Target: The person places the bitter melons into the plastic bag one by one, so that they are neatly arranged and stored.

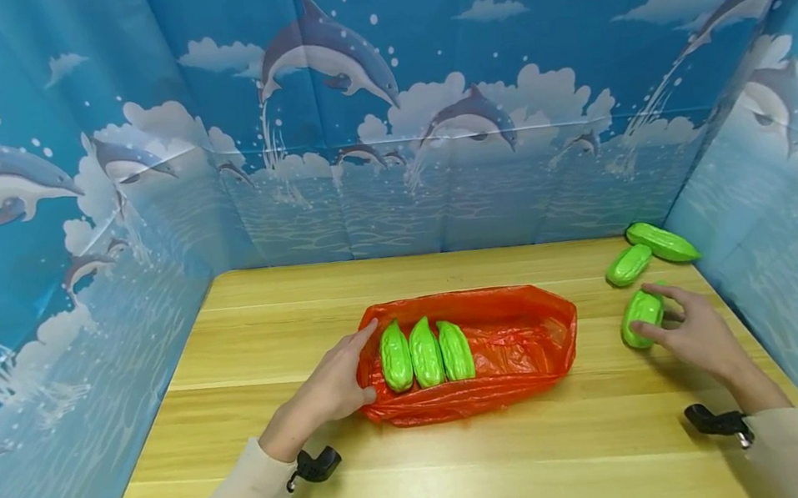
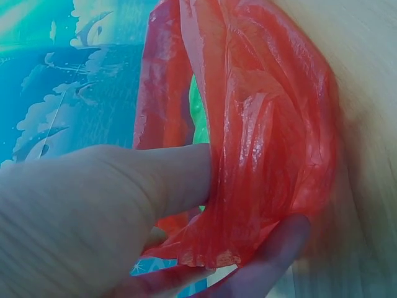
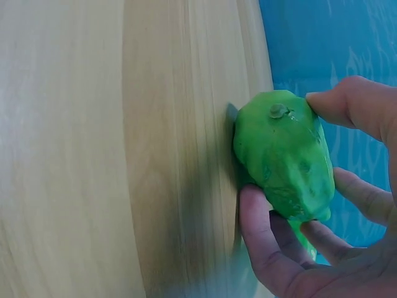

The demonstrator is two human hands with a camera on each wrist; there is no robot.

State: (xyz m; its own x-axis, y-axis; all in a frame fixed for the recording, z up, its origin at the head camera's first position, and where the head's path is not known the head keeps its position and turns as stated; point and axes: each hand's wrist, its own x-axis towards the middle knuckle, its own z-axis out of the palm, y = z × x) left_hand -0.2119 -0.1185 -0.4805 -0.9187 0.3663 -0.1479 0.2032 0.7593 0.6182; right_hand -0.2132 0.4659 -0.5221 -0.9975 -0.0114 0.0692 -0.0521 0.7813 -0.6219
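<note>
A red plastic bag (image 1: 516,393) lies with its mouth spread wide in the middle of the table. Three glossy green bitter melons (image 1: 425,353) stand side by side in its left half. My left hand (image 1: 329,380) holds the bag's left end, the thumb inside the mouth and the fingers outside against the film (image 2: 260,124). At the table's right side my right hand (image 1: 693,332) grips another bitter melon (image 3: 285,149), thumb on one side and fingers round the other. Its stem end faces the right wrist camera.
Two more bitter melons, a short one (image 1: 628,265) and a longer one (image 1: 663,241), lie at the back right corner of the wooden table (image 1: 474,475). Dolphin-printed curtains (image 1: 426,111) hang close along the back and both sides.
</note>
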